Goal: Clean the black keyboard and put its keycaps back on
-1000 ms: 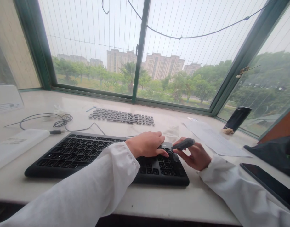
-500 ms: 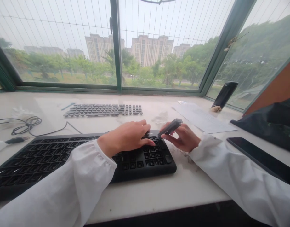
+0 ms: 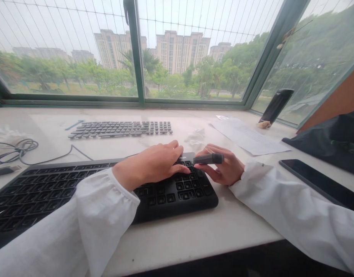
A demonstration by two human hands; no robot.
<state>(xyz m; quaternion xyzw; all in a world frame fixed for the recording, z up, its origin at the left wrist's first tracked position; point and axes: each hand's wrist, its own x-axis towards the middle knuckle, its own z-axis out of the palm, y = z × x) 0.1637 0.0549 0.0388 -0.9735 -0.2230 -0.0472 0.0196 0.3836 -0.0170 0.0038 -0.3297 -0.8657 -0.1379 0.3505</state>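
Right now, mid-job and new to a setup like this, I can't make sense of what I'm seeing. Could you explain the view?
There is no machine here: a person in white sleeves works with two bare hands. The camera is worn on the head, looking forward and down.

The left hand lies over a black computer keyboard, many of whose key positions have no caps. The right hand holds a dark gray object by the keyboard's upper right corner; I can't tell exactly what it is.

On the pale surface beyond, loose keycaps lie in rows. A USB plug is at the left; to the right are a sheet of paper and a smartphone. A window fills the background.
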